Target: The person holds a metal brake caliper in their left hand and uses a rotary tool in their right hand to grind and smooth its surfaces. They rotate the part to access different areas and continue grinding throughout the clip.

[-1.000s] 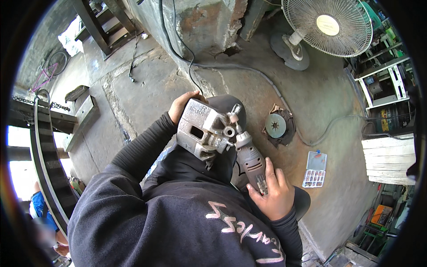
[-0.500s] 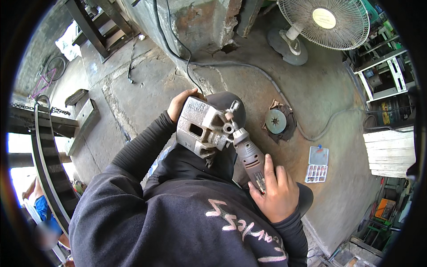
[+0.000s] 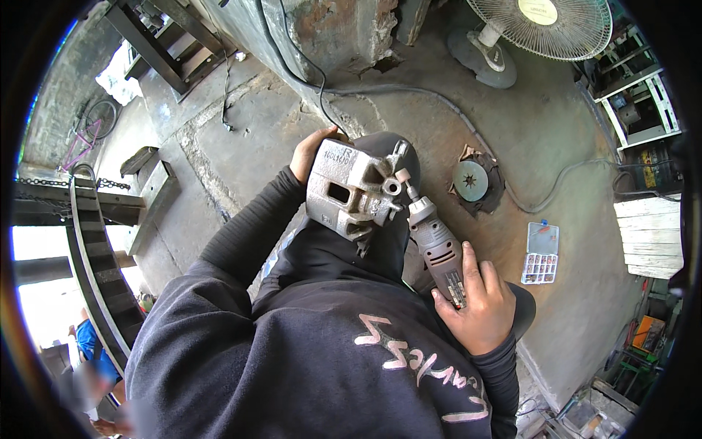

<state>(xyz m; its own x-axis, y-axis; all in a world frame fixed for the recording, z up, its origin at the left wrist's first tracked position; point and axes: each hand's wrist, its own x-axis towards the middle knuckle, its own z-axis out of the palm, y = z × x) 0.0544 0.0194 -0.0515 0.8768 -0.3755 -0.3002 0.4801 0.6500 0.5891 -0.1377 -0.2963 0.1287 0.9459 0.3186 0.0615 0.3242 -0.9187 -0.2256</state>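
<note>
A silver-grey brake caliper with a rectangular window rests over my lap and knee. My left hand grips its upper left corner, the fingertips partly hidden behind the metal. In my right hand is a grey rotary tool, held by its rear body with the nose pointing up and left. A small brownish grinding bit on its tip sits beside the round-holed lug on the caliper's right side. Whether the bit touches the metal I cannot tell.
A round grey disc lies on a dark cloth to the right. Beyond my right knee is an open compartment box of small parts. A pedestal fan, a long cable and a curved metal track stand around; someone in blue is at lower left.
My view has shifted, so the whole scene sits a little right and, at the top, higher. The bit has drawn slightly away from the caliper's lug; both grips are unchanged.
</note>
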